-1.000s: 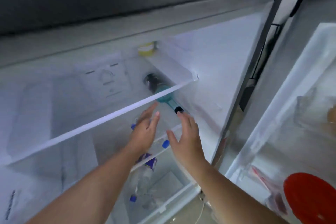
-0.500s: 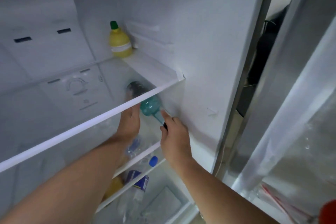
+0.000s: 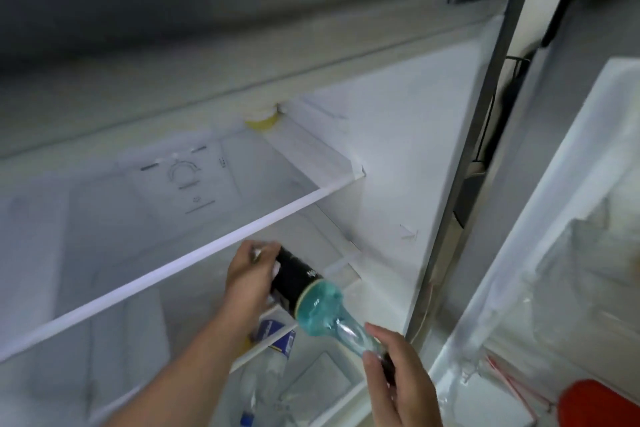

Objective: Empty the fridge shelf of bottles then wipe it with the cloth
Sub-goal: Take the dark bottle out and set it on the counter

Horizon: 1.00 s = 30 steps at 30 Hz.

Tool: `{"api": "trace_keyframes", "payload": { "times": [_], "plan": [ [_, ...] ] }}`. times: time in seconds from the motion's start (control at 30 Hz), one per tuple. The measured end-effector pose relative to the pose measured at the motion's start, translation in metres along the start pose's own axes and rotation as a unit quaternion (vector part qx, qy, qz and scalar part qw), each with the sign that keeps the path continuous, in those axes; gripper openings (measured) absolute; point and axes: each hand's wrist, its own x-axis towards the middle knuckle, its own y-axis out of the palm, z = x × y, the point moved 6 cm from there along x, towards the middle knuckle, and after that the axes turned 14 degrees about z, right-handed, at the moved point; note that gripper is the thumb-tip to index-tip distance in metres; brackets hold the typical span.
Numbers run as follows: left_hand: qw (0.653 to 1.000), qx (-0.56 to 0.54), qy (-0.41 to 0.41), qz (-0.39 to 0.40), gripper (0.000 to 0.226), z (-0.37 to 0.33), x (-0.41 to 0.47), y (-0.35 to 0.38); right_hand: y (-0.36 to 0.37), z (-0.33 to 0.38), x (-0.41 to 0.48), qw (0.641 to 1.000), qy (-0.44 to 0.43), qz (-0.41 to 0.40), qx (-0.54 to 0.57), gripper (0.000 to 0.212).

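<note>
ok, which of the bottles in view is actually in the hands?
The teal-tinted bottle with the black label: left hand at its base, right hand at its neck. The clear blue-labelled bottles below and the yellow bottle at the back go untouched.

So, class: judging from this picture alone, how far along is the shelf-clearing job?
Early stage. In hand: the left hand and right hand hold a teal bottle, tilted, in front of the shelf. Left: a yellow bottle sits on the upper shelf, more bottles lie lower down, and no cloth is visible, so wiping hasn't begun.
</note>
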Motion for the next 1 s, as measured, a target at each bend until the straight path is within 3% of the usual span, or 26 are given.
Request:
{"api": "trace_keyframes", "payload": {
  "times": [0.07, 0.23, 0.4, 0.5, 0.63, 1.0],
  "plan": [
    [1.000, -0.004, 0.003, -0.004, 0.007, 0.009, -0.040, -0.007, -0.016, 0.021, -0.012, 0.998, -0.008, -0.052, -0.043, 0.020],
    [0.998, 0.055, -0.023, -0.022, 0.010, 0.015, -0.145, -0.032, -0.059, 0.110, -0.026, 0.986, -0.069, -0.119, -0.098, 0.021],
    [1.000, 0.015, -0.015, 0.008, 0.022, -0.007, -0.244, -0.051, -0.078, 0.213, -0.011, 0.984, -0.146, -0.030, -0.102, 0.013],
    [0.992, -0.082, 0.009, 0.098, 0.051, -0.032, -0.298, -0.052, -0.078, 0.283, -0.012, 0.966, -0.230, 0.003, -0.113, 0.014],
    [0.985, -0.102, 0.023, 0.135, 0.078, -0.061, -0.349, -0.073, -0.072, 0.375, -0.030, 0.941, -0.324, 0.019, -0.091, 0.011],
    [0.992, -0.112, 0.062, -0.001, 0.070, -0.100, -0.430, -0.181, 0.006, 0.532, -0.103, 0.882, -0.460, 0.106, -0.003, 0.011]
  ]
}}
